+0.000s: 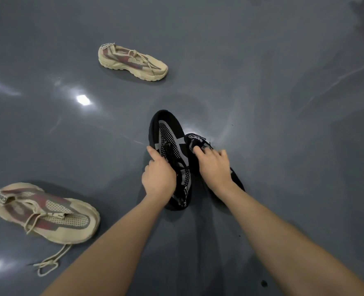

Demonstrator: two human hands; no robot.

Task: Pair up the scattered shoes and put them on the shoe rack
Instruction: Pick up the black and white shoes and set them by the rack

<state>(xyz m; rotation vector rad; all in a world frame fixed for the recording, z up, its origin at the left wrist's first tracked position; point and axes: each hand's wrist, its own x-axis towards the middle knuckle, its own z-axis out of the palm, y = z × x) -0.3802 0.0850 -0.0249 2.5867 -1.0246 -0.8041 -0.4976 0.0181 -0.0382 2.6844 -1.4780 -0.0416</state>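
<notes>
At centre frame, your left hand point(158, 175) curls around the side of a black knit sneaker with grey dotted panels point(169, 146), its toe pointing up-frame. Your right hand point(215, 165) grips a second black knit sneaker point(198, 139) touching the first on its right, fingers hooked into the collar. A beige mesh sneaker with reddish stripes point(132, 61) lies upper left; its beige match point(46, 212) lies lower left, laces trailing on the glossy grey floor point(262, 82).

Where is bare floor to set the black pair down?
Bare floor lies right of the far beige shoe, and between it and the near beige shoe. Crowded at centre: both hands hold the black shoes.
</notes>
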